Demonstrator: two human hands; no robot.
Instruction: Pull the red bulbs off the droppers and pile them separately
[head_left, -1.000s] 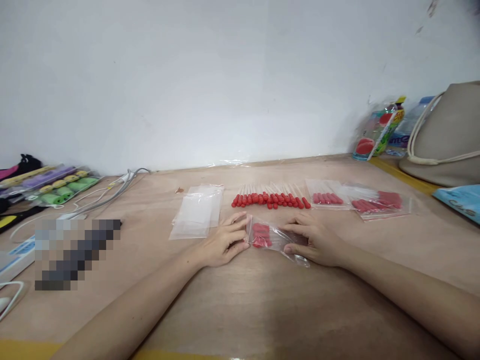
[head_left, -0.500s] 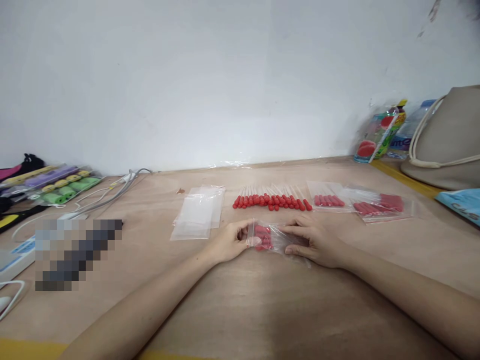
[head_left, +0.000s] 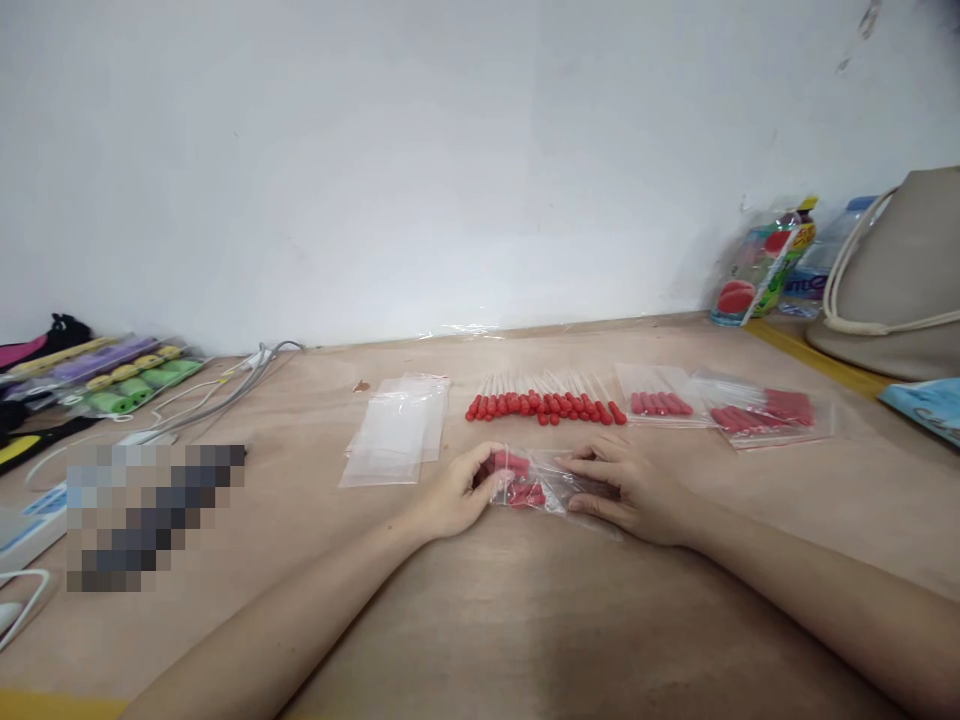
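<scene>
A small clear plastic zip bag (head_left: 555, 492) with several red-ended pieces (head_left: 527, 494) in its left part lies on the table between my hands. My left hand (head_left: 466, 492) grips the bag's left end, its thumb and fingers curled around the red ends. At the right end, my right hand (head_left: 626, 488) pinches the crumpled clear plastic, with thumb and fingertips on it. Behind the bag, a row of thin pale sticks with red ends (head_left: 544, 405) lies on the table, red ends toward me.
Flat clear bags (head_left: 394, 430) lie at left of the row. Filled bags (head_left: 787, 415) lie at right. Bottles (head_left: 739, 290) and a beige bag (head_left: 900, 270) stand at far right. A power strip (head_left: 34, 530), cables (head_left: 251, 375) and colourful packs (head_left: 127, 375) lie at left.
My left thumb has slid a little back, and the red ends show spread farther apart in the bag. My right hand stays at the bag's right end. The view has shifted slightly.
</scene>
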